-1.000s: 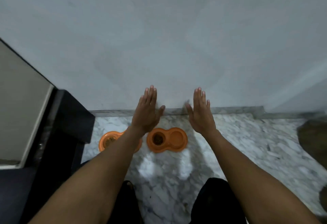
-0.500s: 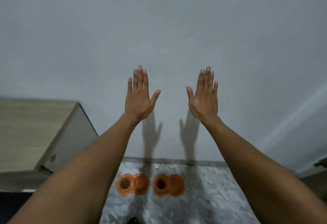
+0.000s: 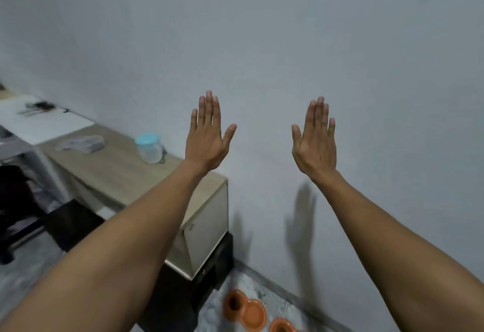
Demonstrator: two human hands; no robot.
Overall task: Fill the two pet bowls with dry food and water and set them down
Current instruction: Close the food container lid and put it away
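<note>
Hands, left (image 3: 207,140) and right (image 3: 315,143), were held flat, splayed wide and empty; orange pet bowls (image 3: 245,309) were seen at six o'clock, nearer neither.

Left hand (image 3: 207,140), right hand (image 3: 315,143) raised, flat, empty.

we see a room in a home: a plain pale grey painted wall (image 3: 288,30) meets a white-and-grey marble floor (image 3: 272,303), where two orange plastic double pet bowls (image 3: 246,310) sit near the skirting. a low light-wood cabinet (image 3: 117,171) carries a clear jar with a blue lid (image 3: 149,148).
</note>
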